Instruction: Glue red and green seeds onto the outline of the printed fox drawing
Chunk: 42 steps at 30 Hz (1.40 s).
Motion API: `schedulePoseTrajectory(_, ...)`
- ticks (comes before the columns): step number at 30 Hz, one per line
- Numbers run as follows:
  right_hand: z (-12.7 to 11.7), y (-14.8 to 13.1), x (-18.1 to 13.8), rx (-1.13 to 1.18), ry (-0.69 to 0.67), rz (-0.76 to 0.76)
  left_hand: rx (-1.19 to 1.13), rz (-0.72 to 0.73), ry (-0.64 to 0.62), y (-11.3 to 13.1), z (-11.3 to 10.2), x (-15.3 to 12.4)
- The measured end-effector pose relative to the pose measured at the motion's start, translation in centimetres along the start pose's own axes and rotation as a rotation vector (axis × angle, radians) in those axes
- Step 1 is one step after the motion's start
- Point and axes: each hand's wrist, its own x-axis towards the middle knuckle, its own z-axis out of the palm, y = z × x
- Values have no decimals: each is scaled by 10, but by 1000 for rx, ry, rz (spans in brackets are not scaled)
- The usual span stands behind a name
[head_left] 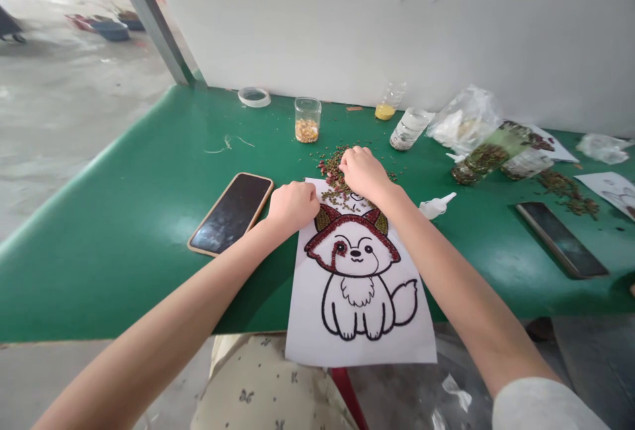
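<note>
A white sheet (360, 324) with a black outline drawing of a fox-like animal lies at the near edge of the green table (124, 218). Red and green seeds fill the animal's ears and hood. My left hand (294, 205) rests curled at the sheet's top left corner, fingers closed; what it holds is hidden. My right hand (363, 172) lies palm down, fingers bent, on a loose pile of small seeds (331, 167) at the sheet's top edge.
A phone (231, 213) lies left of the sheet, another phone (561, 238) at the right. A small glue bottle (435, 206) lies right of my arm. Behind stand a jar of corn (307, 120), bottles (409, 128), a tape roll (254, 96) and seed bags (489, 152).
</note>
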Motion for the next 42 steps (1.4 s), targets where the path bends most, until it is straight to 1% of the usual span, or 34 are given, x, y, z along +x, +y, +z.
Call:
schedulePoseTrajectory(2, -14, -15, -33, 14, 19, -55, -7, -1, 6, -1, 0, 0)
schedulePoseTrajectory(4, -26, -28, -72, 77, 9, -87, -11, 6, 10, -1, 1, 1)
schedulePoseTrajectory(7, -37, -39, -125, 173, -91, -77, -13, 15, 15, -1, 2, 1)
schedulePoseTrajectory(9, -39, -42, -147, 226, -140, -56, -12, 18, 26, -1, 2, 1)
schedulePoseTrajectory(11, -38, -42, -159, 275, -156, -31, -10, 18, 31, -1, 2, 1)
schedulePoseTrajectory(15, -34, -43, -165, 302, -166, 0, -12, 10, 25, -1, 1, 0)
schedulePoseTrajectory(20, -29, -47, -167, 303, -148, -21, -8, 5, 21, -1, 1, 0)
schedulePoseTrajectory(25, -35, -48, -167, 289, -124, 6, -15, 1, 12, 0, 0, 0)
schedulePoseTrajectory(28, -40, -48, -167, 264, -143, 19, -21, 4, 14, 0, 0, 0)
schedulePoseTrajectory(32, -38, -49, -166, 243, -178, -12, -31, 5, 29, 0, 0, -1)
schedulePoseTrajectory(37, -33, -49, -166, 213, -192, -49, -28, 15, 34, -1, 2, 0)
schedulePoseTrajectory(42, -32, -50, -167, 190, -199, -76, -28, 12, 34, -1, 3, 0)
